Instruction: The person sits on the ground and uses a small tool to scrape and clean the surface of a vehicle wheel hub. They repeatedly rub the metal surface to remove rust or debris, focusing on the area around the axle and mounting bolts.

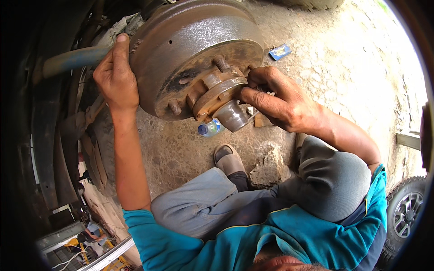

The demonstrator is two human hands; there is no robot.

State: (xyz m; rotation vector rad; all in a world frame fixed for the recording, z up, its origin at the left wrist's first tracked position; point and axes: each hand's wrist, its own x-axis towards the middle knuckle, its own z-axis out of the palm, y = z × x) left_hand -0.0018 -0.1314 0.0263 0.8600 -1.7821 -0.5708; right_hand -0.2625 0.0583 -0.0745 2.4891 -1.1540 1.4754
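A large rusty brake drum (199,40) fills the upper middle, its face tilted toward me. Threaded studs (221,63) stick out of that face around a bolted hub flange (219,97), and a bare metal hub end (232,116) projects from it. My left hand (118,79) is pressed against the drum's left side, thumb upward, its fingers partly hidden and curled at the drum. At the right edge of the flange my right hand (278,97) has its fingers bent in a pinch. Whatever lies between those fingertips is hidden.
Below the drum stands a clear bottle (210,128) with a blue cap. A stone block (270,168) is beside my sandalled foot (228,159). A blue packet (280,52) lies on the ground. A blue-brown pipe (74,61) runs at left; a wheel (405,214) is at lower right.
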